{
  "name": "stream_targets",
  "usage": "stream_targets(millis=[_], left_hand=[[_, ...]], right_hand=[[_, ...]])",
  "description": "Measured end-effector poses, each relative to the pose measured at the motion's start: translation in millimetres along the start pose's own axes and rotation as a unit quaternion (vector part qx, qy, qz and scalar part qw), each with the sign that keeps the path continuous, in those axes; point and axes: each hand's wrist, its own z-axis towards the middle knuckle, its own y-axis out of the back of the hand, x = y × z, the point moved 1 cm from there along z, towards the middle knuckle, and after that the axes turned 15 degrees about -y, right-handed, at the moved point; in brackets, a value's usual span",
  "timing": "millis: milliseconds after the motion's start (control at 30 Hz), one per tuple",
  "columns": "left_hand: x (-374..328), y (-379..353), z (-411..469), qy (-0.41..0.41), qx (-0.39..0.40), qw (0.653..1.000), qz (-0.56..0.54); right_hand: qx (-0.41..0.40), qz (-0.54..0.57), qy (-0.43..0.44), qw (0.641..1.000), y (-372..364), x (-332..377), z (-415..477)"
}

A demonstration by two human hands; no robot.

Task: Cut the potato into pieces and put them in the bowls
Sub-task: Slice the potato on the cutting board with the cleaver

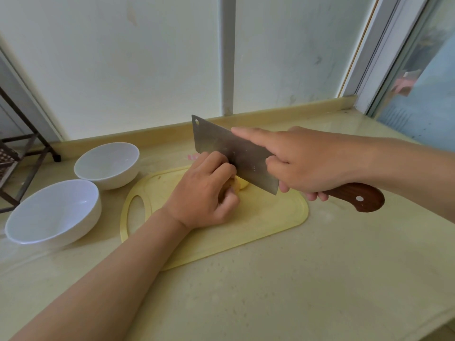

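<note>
Soft, even daylight, fairly bright, yellow-green cast. Comes thru frosted panels behind the back edge of the counter & the window at its right back corner. Shadows faint, diffuse: under the bowls nr the left edge, along the near side of the cutting board. Dull sheen on the cleaver blade. Wide-angle bend tilts uprights at frame edges; corners slightly soft.

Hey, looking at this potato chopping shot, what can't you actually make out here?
Head view only:
- The potato: mostly covered by the left hand and the cleaver blade, so the number of cuts is unclear.
- The cleaver edge where it meets the potato: hidden behind the left hand.
- The metal rack: cut off by the left frame edge.
- The scene beyond the window: blurred, unreadable.
</note>
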Motion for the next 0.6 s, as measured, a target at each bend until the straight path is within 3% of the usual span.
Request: stream_targets(millis=[433, 600], left_hand=[[-0.6, -0.3, 2.0, -0.004, -0.014, 1.0, -0.01], [-0.5, -0.1, 2.2, -0.003, -0.022, 1.0, -0.011]], right_hand=[[0.023, -0.028, 0.007, 0.999, -22.1, 6.1, 19.5], [0.027, 0.013, -0.002, 1.0, -37.3, -0.5, 29.7]])
